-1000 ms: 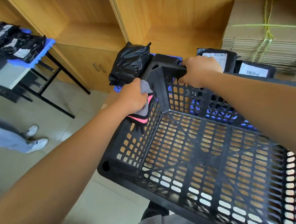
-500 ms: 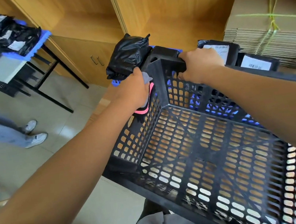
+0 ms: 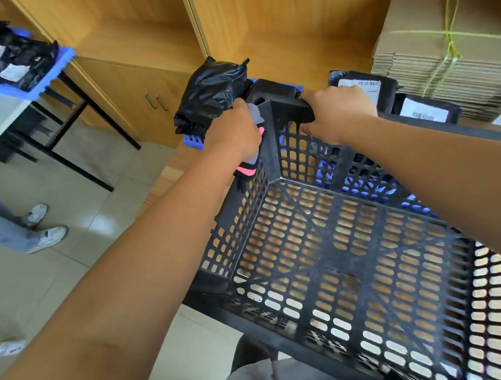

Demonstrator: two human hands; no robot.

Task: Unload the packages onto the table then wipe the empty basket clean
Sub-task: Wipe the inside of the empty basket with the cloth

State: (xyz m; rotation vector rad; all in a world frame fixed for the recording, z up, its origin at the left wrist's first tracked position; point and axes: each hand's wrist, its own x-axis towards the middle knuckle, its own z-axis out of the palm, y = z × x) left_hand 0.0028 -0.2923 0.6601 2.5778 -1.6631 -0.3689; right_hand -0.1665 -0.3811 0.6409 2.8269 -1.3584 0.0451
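The black perforated basket is tilted toward me and holds nothing. My left hand grips a grey cloth with a pink stripe and presses it on the outside of the basket's left wall near the far corner. My right hand grips the basket's far rim at that corner. Behind the basket, black packages lie on the blue-topped table: a crumpled one on the left and two flat ones with white labels on the right.
A tied stack of flat cardboard stands at the back right against wooden cabinets. At the far left, another table carries more black packages and a black crate. A person's legs and white shoes stand on the tiled floor at left.
My left hand with the cloth has slid up the basket's left wall toward the far corner. My right hand has kept its grip on the rim.
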